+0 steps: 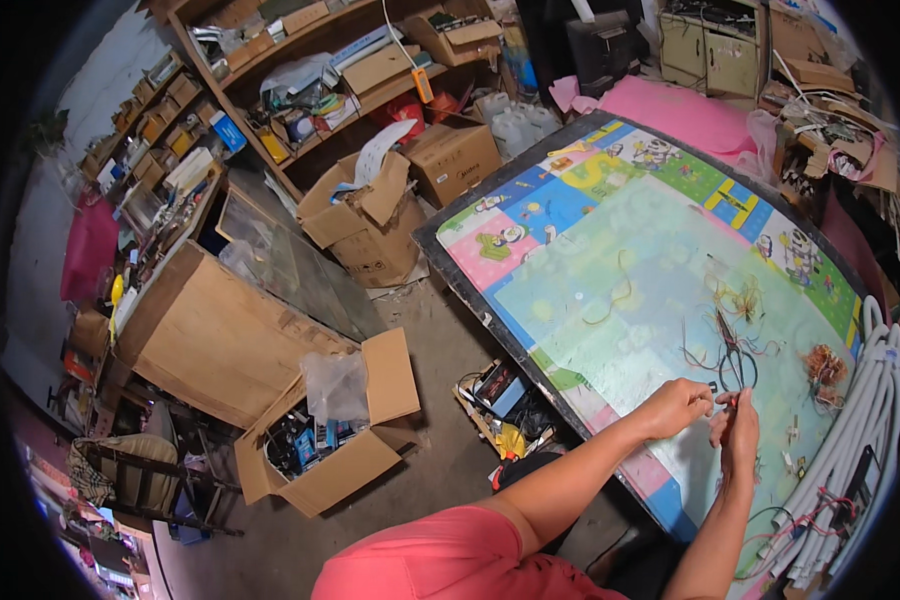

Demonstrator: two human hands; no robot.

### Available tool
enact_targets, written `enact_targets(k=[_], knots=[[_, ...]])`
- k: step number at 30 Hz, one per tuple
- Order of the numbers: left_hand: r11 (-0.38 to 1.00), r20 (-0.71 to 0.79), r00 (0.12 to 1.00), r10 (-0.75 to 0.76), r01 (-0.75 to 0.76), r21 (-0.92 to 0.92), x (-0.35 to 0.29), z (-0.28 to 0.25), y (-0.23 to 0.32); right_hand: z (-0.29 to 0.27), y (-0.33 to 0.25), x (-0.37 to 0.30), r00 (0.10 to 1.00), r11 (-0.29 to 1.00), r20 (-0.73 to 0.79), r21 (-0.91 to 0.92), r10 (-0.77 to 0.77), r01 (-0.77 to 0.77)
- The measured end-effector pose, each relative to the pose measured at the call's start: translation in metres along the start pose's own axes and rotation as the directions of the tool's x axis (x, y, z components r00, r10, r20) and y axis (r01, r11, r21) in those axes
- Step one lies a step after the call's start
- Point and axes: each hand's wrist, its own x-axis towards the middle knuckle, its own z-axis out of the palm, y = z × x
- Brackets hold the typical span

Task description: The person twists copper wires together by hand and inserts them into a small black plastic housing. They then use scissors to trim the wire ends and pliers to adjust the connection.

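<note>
My left hand (678, 408) is closed over the near part of the table, thumb and forefinger pinched together by a small dark piece. Close beside it on the right, my right hand (736, 432) is closed too, with something small and reddish at its fingertips. What either hand grips is too small to name. Just beyond the fingers lies a pair of scissors (738, 370) with dark loop handles, blades pointing away. Thin loose wires (742, 300) lie tangled past the blades. A bundle of copper-coloured wire (823, 366) rests to the right.
The table (590, 340) has a colourful printed cover under a clear sheet. Bundled white tubes (850, 450) and red and black wires (820, 515) line its right side. An open carton (345, 470) stands on the floor at left, near a wooden cabinet (230, 330). Loaded shelves (320, 100) stand behind.
</note>
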Motion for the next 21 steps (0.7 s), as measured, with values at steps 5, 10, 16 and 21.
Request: enact_targets(k=[5,10,16,21], knots=[[0.999,-0.010,0.999,-0.040,0.040,-0.012,0.000,-0.002,-0.003,0.014,-0.003,-0.001,0.982,0.980,0.001,-0.067,-0.188,0.187],[0.999,0.174,0.984,-0.045,0.049,-0.021,-0.001,-0.005,0.004,0.005,-0.004,0.000,0.996,0.989,0.055,0.134,-0.067,0.059],[0.992,0.256,0.967,-0.009,0.041,-0.117,-0.001,-0.003,-0.001,0.005,-0.006,0.002,0.995,0.996,-0.052,-0.009,0.085,-0.086],[0.988,0.254,0.963,-0.084,0.114,-0.104,-0.006,-0.009,0.000,0.028,-0.018,-0.015,0.982,0.980,-0.015,0.055,-0.190,0.191]])
